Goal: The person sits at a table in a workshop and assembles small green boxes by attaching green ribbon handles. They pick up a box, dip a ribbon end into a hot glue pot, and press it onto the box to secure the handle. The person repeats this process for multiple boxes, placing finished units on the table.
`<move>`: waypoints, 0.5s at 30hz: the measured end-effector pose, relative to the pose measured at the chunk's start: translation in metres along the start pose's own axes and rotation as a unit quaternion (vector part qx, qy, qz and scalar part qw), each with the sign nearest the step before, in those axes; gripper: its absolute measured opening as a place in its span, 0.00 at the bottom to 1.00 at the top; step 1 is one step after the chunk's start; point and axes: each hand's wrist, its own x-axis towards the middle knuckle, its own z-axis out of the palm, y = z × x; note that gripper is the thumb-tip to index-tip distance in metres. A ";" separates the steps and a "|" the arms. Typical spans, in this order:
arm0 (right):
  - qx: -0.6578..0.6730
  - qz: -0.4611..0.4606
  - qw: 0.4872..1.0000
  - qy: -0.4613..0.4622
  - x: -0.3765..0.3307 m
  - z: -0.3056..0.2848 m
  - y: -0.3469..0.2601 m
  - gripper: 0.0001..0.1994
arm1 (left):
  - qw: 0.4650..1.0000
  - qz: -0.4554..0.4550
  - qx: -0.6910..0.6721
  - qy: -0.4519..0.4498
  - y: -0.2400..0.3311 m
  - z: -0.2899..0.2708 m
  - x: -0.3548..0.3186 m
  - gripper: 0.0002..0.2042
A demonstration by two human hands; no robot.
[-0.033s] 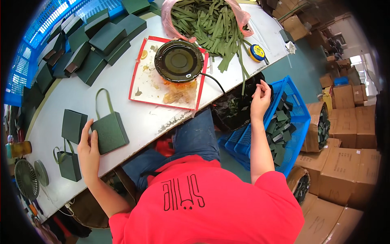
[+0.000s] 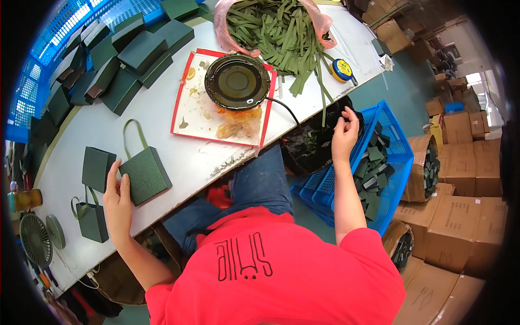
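My left hand point(image 2: 116, 201) lies flat on the white table point(image 2: 179, 146), fingers spread, with the fingertips against the left edge of a dark green box-shaped bag point(image 2: 145, 174) that has a loop handle. A flat dark green box point(image 2: 97, 168) lies just left of it. My right hand point(image 2: 344, 135) reaches down past the table's edge to a black plastic bag point(image 2: 311, 146), its fingers curled at the bag's rim. Whether they pinch anything is hidden. A blue crate point(image 2: 392, 142) of dark green pieces sits right beside that hand.
A red-rimmed tray point(image 2: 187, 116) holds a round black pot point(image 2: 236, 81) with a cord. Behind it, a pink bag of green strips point(image 2: 276, 27) and a blue-and-yellow tape measure point(image 2: 342, 69). Dark green boxes point(image 2: 124, 59) pile up far left; another handled bag point(image 2: 93, 219); cardboard boxes point(image 2: 466, 179) right.
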 end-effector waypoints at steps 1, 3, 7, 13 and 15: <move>-0.019 -0.055 0.998 -0.024 -0.005 0.000 0.010 0.18 | 0.999 0.012 -0.035 0.021 -0.007 0.003 0.002 0.19; -0.032 -0.110 0.990 -0.076 -0.015 0.000 0.012 0.22 | 0.996 -0.007 -0.083 0.015 -0.012 0.003 0.005 0.16; -0.024 -0.118 0.989 -0.086 -0.018 0.007 0.009 0.20 | 0.995 0.027 -0.094 0.036 -0.035 0.002 0.014 0.09; -0.019 -0.220 0.973 -0.062 -0.011 0.011 0.010 0.13 | 0.959 0.233 -0.047 0.155 -0.007 -0.009 0.004 0.12; -0.005 -0.248 0.968 -0.042 -0.008 0.011 -0.009 0.09 | 0.936 0.283 0.046 0.204 0.014 -0.009 -0.003 0.15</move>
